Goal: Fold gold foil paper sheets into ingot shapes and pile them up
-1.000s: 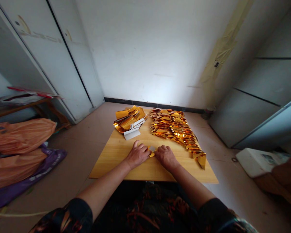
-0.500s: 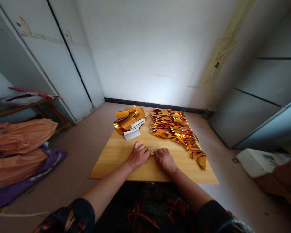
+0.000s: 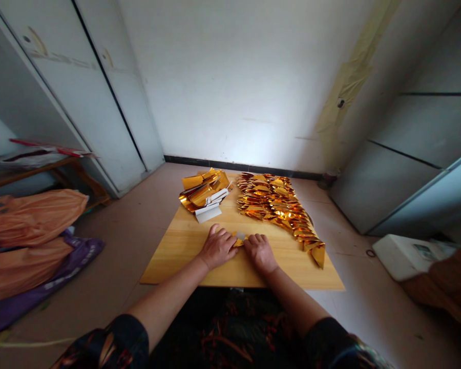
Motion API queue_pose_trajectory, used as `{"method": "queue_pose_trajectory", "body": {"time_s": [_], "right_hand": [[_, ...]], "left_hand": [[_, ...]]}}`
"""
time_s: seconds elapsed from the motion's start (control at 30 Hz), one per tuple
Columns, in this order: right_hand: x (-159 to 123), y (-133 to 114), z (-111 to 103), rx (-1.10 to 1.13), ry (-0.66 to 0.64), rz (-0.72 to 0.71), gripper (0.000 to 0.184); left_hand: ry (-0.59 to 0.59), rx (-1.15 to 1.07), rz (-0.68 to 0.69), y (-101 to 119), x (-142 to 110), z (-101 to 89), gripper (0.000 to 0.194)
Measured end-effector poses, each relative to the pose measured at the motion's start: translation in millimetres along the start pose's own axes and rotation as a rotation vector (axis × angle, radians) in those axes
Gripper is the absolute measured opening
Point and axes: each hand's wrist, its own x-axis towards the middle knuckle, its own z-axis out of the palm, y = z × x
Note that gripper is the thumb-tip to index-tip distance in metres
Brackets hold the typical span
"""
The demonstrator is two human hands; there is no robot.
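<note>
Pressing closer since a second ago, left hand (image 3: 217,248) and right hand (image 3: 259,252) pinch the gold foil piece (image 3: 238,239); folded pile (image 3: 278,205) beyond.

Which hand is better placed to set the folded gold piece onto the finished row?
Probably the right hand: it touches the small gold piece, and the row of folded gold pieces lies on its side. The left hand sits nearer the loose gold sheets.

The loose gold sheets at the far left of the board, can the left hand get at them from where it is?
Probably yes: the left hand lies just short of the loose gold sheets, with only bare wooden board between.
</note>
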Motion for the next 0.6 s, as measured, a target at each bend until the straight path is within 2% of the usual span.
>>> {"method": "queue_pose_trajectory", "body": {"time_s": [0.23,0.37,0.53,0.6], "right_hand": [[1.9,9.9,-0.2,0.018,0.002,0.117,0.02],[0.9,8.6,-2.4,0.02,-0.038,0.079,0.019],[-1.4,12.8,-4.5,0.038,-0.08,0.045,0.021],[-1.9,14.7,-2.4,0.053,-0.073,0.041,0.022]], "left_hand": [[-0.013,0.01,0.027,1.5,2.3,4.9,0.014],[0.005,0.021,0.036,0.7,5.1,9.6,0.025],[-0.016,-0.056,0.054,-6.0,3.6,4.2,0.017],[-0.023,-0.087,0.054,-8.1,2.0,1.8,0.02]]}}
